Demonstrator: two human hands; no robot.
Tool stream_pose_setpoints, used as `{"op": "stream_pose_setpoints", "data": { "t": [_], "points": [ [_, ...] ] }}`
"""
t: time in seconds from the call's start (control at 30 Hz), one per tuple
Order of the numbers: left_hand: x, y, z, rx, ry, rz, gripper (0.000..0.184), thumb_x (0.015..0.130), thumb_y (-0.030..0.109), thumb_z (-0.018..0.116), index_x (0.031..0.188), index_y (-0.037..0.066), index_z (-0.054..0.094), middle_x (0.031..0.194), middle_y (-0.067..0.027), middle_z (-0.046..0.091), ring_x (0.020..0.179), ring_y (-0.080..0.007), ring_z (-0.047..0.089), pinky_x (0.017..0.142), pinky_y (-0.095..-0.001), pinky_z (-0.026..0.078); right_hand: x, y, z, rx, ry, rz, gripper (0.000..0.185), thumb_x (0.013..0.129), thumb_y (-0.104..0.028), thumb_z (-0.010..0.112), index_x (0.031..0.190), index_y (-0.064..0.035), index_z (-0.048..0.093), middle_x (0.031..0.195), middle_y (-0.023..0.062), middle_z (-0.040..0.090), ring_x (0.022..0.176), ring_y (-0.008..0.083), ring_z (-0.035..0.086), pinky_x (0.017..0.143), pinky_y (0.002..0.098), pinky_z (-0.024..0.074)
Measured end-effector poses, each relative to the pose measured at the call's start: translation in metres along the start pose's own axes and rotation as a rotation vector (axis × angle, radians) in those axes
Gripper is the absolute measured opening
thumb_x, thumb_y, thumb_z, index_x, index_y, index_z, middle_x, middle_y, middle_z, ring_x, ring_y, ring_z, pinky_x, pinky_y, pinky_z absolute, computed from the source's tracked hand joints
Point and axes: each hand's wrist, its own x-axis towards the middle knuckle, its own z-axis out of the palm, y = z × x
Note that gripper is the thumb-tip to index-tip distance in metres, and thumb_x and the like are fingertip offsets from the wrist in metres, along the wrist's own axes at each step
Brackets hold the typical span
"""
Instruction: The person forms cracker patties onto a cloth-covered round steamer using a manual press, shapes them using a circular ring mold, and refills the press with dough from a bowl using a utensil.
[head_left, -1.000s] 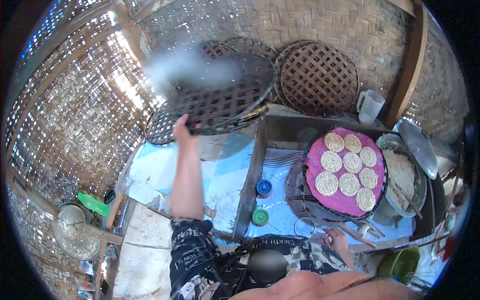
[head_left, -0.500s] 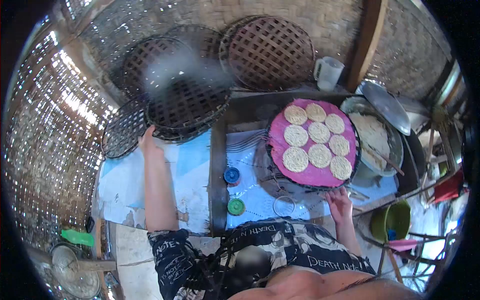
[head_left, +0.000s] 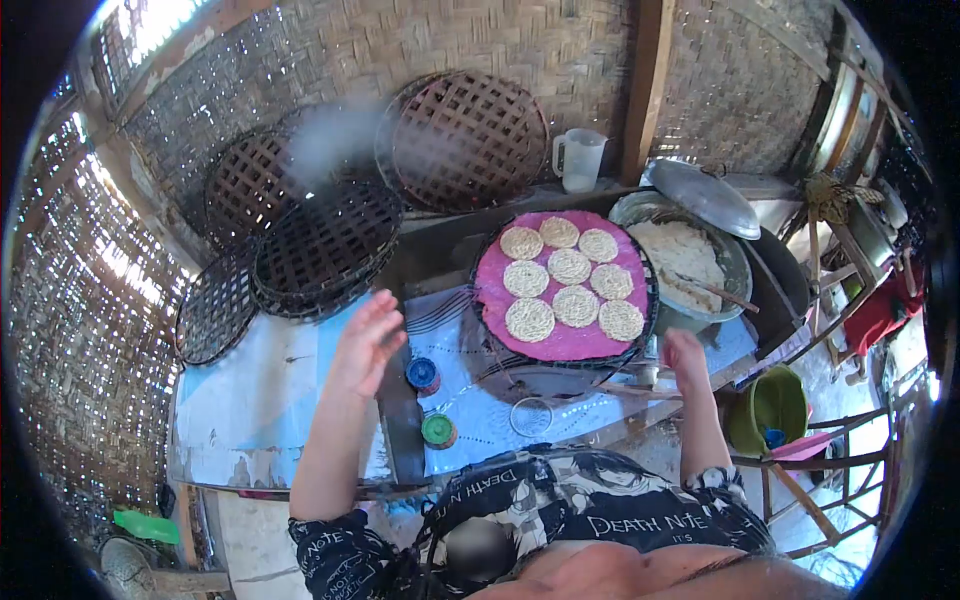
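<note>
A round tray lined with pink sheet [head_left: 487,290] carries several flat, pale, coiled dough rounds [head_left: 569,266]. To the tray's left, my left hand [head_left: 370,342] is raised with its fingers apart, holding nothing. My right hand [head_left: 684,360] is off the tray's lower right edge, near a small silvery cylinder [head_left: 648,373]. Its fingers look bent and blurred, so their grip is unclear. A blue-lidded jar [head_left: 423,374] and a green-lidded jar [head_left: 438,430] stand between my forearms, beside a clear ring-shaped item [head_left: 531,417].
Dark woven trays [head_left: 330,245] are stacked at left, and others [head_left: 468,140] lean on the wall. A basin [head_left: 738,262] of pale dough with a stick stands right of the pink tray, under a metal lid [head_left: 705,197]. A pitcher [head_left: 580,160] stands behind; a green bucket [head_left: 768,410] is at lower right.
My left hand has left the edge of the stacked woven trays and moved right, toward the pink tray. My right hand has risen and shifted outward from the tray's rim. The camera view has turned.
</note>
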Motion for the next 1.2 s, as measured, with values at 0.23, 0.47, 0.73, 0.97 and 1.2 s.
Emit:
{"op": "stream_pose_setpoints", "data": {
  "t": [0.23, 0.47, 0.73, 0.97, 1.2],
  "points": [
    [-0.014, -0.045, 0.044, -0.085, -0.121, -0.187, 0.037, 0.081, 0.013, 0.062, 0.115, 0.011, 0.049, 0.106, 0.0005, 0.053, 0.094, -0.0127, 0.052, 0.081, -0.0353, 0.045, 0.06, -0.039, 0.019, 0.283, -0.097, 0.194, 0.019, 0.088, -0.03, 0.05, 0.096, -0.0133, 0.056, 0.071, -0.0056, 0.057, 0.056, 0.0088, 0.05, 0.051, 0.0252, 0.0417],
    [-0.045, -0.115, 0.048, -0.204, -0.149, -0.338, 0.038, 0.082, 0.017, 0.061, 0.116, 0.009, 0.047, 0.11, -0.0034, 0.055, 0.093, -0.0146, 0.054, 0.082, -0.0361, 0.045, 0.069, -0.04, 0.015, 0.223, -0.266, 0.194, 0.021, 0.074, -0.005, 0.052, 0.094, -0.0098, 0.056, 0.081, 0.0008, 0.063, 0.066, 0.0121, 0.059, 0.049, 0.0257, 0.0455],
    [-0.069, -0.181, 0.088, 0.135, -0.421, -0.17, 0.052, 0.083, 0.014, 0.06, 0.129, 0.003, 0.037, 0.128, -0.0103, 0.044, 0.113, -0.0224, 0.046, 0.096, -0.032, 0.037, 0.045, -0.029, 0.022, 0.458, -0.391, 0.121, 0.051, 0.066, 0.003, 0.048, 0.116, -0.0078, 0.046, 0.099, 0.0034, 0.058, 0.087, 0.0199, 0.058, 0.071, 0.0349, 0.0501],
    [-0.067, -0.194, 0.129, 0.974, -0.399, 0.593, 0.057, 0.074, 0.026, 0.067, 0.121, 0.003, 0.046, 0.126, -0.0133, 0.046, 0.115, -0.0222, 0.046, 0.102, -0.0393, 0.026, 0.021, -0.064, 0.073, 0.662, -0.555, 0.195, 0.055, 0.067, 0.006, 0.05, 0.12, -0.0073, 0.046, 0.114, 0.0059, 0.054, 0.107, 0.0227, 0.051, 0.091, 0.038, 0.0416],
    [-0.165, -0.125, 0.078, 1.339, 0.164, 0.547, 0.024, 0.076, 0.026, 0.063, 0.095, 0.01, 0.064, 0.078, -0.0097, 0.063, 0.075, -0.0234, 0.061, 0.076, -0.0387, 0.047, -0.018, -0.106, 0.16, 0.754, -0.801, 0.252, 0.052, 0.07, 0.008, 0.05, 0.119, -0.0076, 0.046, 0.112, 0.0089, 0.055, 0.102, 0.025, 0.055, 0.086, 0.0413, 0.047]
  ]
}}
